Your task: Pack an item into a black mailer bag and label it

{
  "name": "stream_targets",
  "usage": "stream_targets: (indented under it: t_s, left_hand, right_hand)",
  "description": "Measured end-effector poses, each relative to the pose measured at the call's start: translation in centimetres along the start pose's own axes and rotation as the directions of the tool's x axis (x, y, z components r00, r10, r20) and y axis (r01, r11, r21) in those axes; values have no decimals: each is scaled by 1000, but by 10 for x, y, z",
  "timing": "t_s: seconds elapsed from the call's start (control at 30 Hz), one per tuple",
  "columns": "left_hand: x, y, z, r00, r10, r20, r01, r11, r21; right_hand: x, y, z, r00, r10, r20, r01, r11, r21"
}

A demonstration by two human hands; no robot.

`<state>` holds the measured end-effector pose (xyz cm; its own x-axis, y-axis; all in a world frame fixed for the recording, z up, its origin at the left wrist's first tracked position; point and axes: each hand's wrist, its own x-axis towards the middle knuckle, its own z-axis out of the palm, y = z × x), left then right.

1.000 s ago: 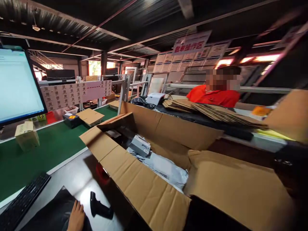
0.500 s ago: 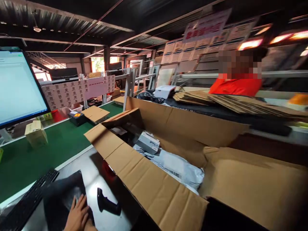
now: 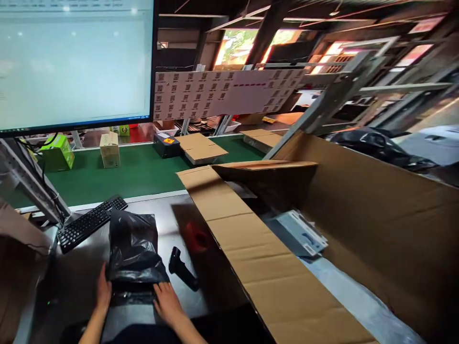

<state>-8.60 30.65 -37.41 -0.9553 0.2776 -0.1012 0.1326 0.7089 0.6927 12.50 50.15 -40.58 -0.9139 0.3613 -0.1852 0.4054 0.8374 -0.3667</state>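
Note:
A glossy black plastic mailer bag [image 3: 134, 246] lies on the metal bench, its lower edge folded near my body. My left hand [image 3: 103, 292] is at the bag's lower left edge, fingers pointing forward and thumb side against the plastic; it appears to grip that edge, though its grip is partly hidden. At the lower right corner, the fingers of my right hand [image 3: 168, 302] are curled over the bag's edge. Right of the bag lies a black handheld barcode scanner [image 3: 182, 270], touched by neither hand.
A black keyboard [image 3: 89, 222] sits behind the bag, below a large monitor [image 3: 75, 67]. On the right stands a big open carton [image 3: 258, 253] holding a small grey box [image 3: 299, 234] and a pale plastic parcel [image 3: 362, 291]. Several boxes rest on the green belt [image 3: 143, 177].
My view has swung left, bringing the monitor and bench into fuller view. The hands were together on the bag's right side; now they are apart, one at each lower side.

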Motion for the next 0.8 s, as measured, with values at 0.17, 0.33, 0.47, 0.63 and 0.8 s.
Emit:
stream_targets:
  t_s: [0.17, 0.33, 0.47, 0.63, 0.8]
  left_hand:
    - [-5, -20, -5, 997, -70, -33, 64, 986, -156]
    - [-34, -53, 10, 982, -188, 28, 188, 945, -267]
    - [-56, -66, 12, 941, -286, 181, 338, 778, -529]
    - [-77, -54, -6, 881, -332, 338, 472, 667, -576]
    - [-83, -48, -23, 872, -263, 413, 473, 670, -572]
  right_hand:
    - [-15, 9, 0, 995, 28, -100, -19, 996, 90]
    - [-26, 17, 5, 987, 112, -111, -102, 990, 94]
    - [-39, 3, -2, 992, 110, -65, -98, 982, 160]
    - [-15, -73, -11, 982, -185, -26, 185, 945, 269]
    - [24, -136, 1, 929, -367, 38, 337, 887, 315]
